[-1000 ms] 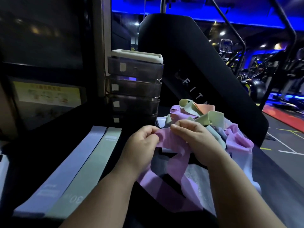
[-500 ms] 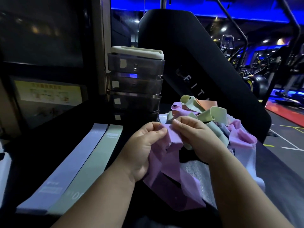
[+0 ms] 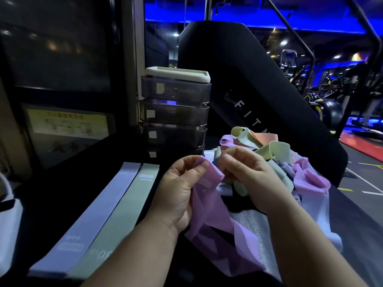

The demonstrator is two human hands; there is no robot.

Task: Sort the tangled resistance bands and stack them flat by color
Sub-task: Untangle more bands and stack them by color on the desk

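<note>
A pink-purple band [image 3: 209,206] hangs in loose folds from my two hands in the middle of the view. My left hand [image 3: 180,189] pinches its top edge between thumb and fingers. My right hand [image 3: 246,179] curls round the same band just to the right, its fingers partly hiding the grip. Behind my right hand lies a tangled pile of bands [image 3: 275,154] in pale green, peach, lilac and pink. On the dark surface to the left, a lavender band [image 3: 97,212] and a pale green band [image 3: 122,216] lie flat side by side.
A stack of smoky plastic drawers [image 3: 174,114] with a white lid stands behind the flat bands. A black padded machine panel [image 3: 259,96] rises behind the pile. A white object [image 3: 8,220] sits at the left edge. The gym floor drops away at right.
Both hands have lifted the pink-purple band higher and drawn it toward me, away from the pile. My left hand has turned palm-up with the band's edge pinched at its fingertips.
</note>
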